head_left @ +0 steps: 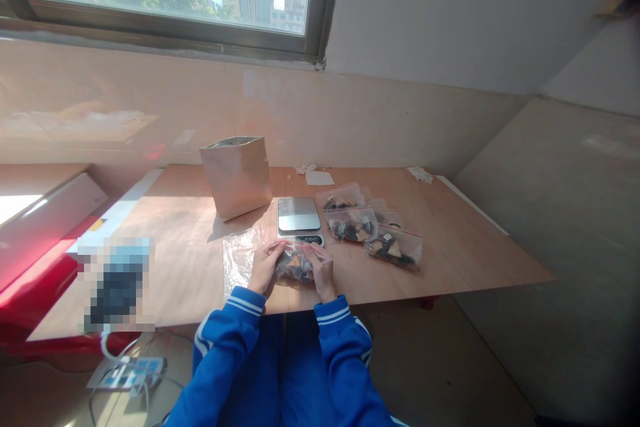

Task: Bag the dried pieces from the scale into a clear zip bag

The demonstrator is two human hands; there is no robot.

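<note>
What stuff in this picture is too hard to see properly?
Head view:
- Bag contents: dark pieces, too small; left hand and right hand cover its ends.
- Scale display: too small to read.
- Paper sack inside: hidden by its walls.
- Thing at table's left edge: blurred out.

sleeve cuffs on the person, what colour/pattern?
Blue sleeve cuffs with white stripes, clearest in the head view, just behind both hands.

Both hands, left hand (pixel 263 269), right hand (pixel 323 271), gripping filled bag (pixel 296 264), beside scale (pixel 299 218)
</note>
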